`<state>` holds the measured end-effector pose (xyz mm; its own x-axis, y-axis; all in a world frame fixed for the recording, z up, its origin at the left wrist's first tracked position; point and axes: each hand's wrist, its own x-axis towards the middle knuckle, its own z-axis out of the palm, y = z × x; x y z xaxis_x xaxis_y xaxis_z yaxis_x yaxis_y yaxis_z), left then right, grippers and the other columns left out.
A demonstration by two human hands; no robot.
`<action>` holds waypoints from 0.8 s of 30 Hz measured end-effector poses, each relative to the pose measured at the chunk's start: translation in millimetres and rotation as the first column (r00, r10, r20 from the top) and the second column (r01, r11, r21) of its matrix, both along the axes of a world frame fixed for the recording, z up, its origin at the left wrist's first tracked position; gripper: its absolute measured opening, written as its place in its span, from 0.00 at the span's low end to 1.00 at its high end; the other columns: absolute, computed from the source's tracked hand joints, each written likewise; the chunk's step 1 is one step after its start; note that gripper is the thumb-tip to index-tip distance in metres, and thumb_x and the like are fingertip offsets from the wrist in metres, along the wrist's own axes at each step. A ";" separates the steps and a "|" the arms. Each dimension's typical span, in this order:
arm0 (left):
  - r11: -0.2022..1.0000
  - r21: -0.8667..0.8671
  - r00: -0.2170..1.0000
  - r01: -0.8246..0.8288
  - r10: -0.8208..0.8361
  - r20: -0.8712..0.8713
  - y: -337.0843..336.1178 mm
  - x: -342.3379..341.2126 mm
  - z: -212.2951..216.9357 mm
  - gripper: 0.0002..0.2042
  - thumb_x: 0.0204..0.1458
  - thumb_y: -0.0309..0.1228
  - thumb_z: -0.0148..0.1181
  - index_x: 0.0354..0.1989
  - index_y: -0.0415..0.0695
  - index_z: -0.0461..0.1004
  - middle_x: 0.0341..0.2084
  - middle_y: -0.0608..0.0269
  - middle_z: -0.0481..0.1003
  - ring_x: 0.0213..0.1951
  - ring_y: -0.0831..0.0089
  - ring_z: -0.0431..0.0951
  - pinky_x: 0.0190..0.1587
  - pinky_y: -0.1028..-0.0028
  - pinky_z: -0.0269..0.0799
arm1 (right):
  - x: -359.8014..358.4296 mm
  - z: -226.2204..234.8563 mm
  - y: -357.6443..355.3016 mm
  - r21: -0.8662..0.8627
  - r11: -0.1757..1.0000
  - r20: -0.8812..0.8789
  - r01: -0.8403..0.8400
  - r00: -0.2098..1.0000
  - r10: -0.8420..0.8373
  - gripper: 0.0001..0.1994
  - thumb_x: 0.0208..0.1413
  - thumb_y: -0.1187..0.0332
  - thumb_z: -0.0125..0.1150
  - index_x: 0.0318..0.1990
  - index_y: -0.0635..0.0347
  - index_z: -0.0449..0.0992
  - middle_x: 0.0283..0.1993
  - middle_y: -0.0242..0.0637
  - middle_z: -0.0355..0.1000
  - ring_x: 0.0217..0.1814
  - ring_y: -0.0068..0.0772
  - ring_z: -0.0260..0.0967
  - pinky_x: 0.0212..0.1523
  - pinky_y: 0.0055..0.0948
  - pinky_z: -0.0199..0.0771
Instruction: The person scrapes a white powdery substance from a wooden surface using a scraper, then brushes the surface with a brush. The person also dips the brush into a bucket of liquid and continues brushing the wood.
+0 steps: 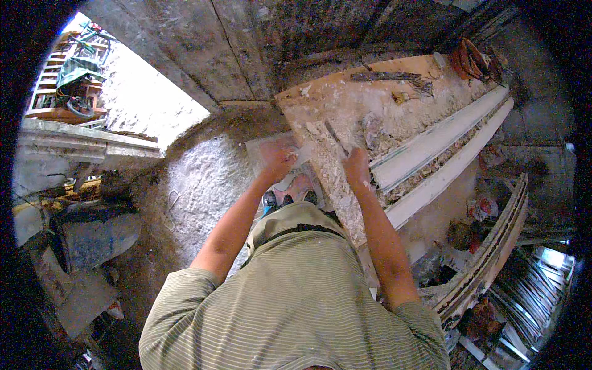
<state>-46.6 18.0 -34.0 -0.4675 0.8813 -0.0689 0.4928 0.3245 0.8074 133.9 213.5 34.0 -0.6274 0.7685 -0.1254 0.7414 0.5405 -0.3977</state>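
My left hand (281, 163) is closed above a pale, flat sheet-like piece (259, 152) beside the workbench's left edge. What its fingers hold, if anything, is too blurred to name. My right hand (356, 168) is closed over the board, and a thin dark blade-like tool (335, 137) reaches from it toward the far left. Under that tool, pale crumbly shavings (327, 161) cover the wooden board (298, 98). Just right of my right hand lie two long white moulding strips (419, 154), running away to the far right with crumbs between them.
A dark flat stick (383, 76) and a brown basket-like container (470, 60) are at the board's far end. Long curved pieces (493, 246) lean at the right. A bright doorway (148, 86) opens at far left, above a dusty grey container (98, 237). White powder (206, 185) covers the floor.
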 end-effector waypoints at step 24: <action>0.996 0.029 0.975 0.080 -0.072 -0.211 8.9 16.9 15.0 0.13 0.59 0.36 0.48 0.36 0.39 0.72 0.35 0.41 0.75 0.40 0.39 0.74 0.51 0.48 0.62 | -14.9 31.0 -43.2 0.098 0.968 0.153 -0.229 0.965 0.213 0.10 0.42 0.66 0.64 0.29 0.65 0.77 0.32 0.55 0.75 0.36 0.58 0.75 0.39 0.49 0.76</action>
